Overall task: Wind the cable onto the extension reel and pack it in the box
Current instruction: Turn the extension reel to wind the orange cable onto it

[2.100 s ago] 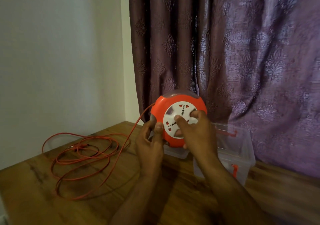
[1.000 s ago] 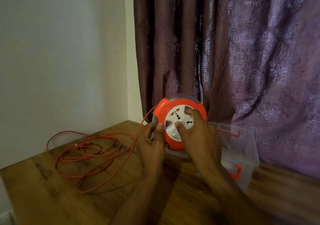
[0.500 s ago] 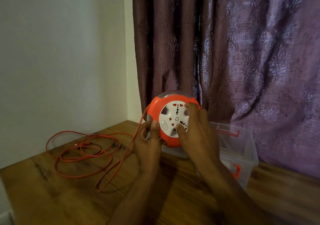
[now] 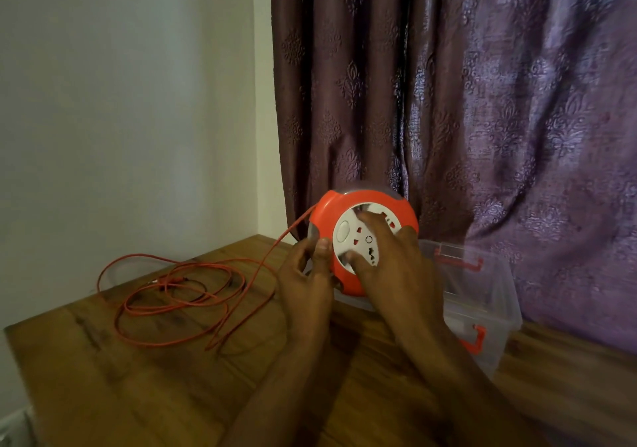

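I hold an orange extension reel (image 4: 325, 217) upright above the wooden table (image 4: 144, 388), its white socket face (image 4: 348, 236) toward me. My left hand (image 4: 306, 281) grips the reel's left rim, thumb on the front edge. Fingers of my right hand (image 4: 389, 264) are hooked into the white face. An orange cable (image 4: 179, 295) runs from the reel's left side down to loose loops lying on the table at the left. The clear plastic box (image 4: 482, 308) with orange latches stands behind my right hand, partly hidden.
A purple patterned curtain (image 4: 482, 102) hangs behind the box and reel. A pale wall (image 4: 120, 102) meets the table's left and far edges. The table's left edge (image 4: 10, 336) runs close to the cable loops.
The white face has turned under my right fingers. The cable loops on the table have shrunk and drawn toward the reel. My left hand has stayed on the rim.
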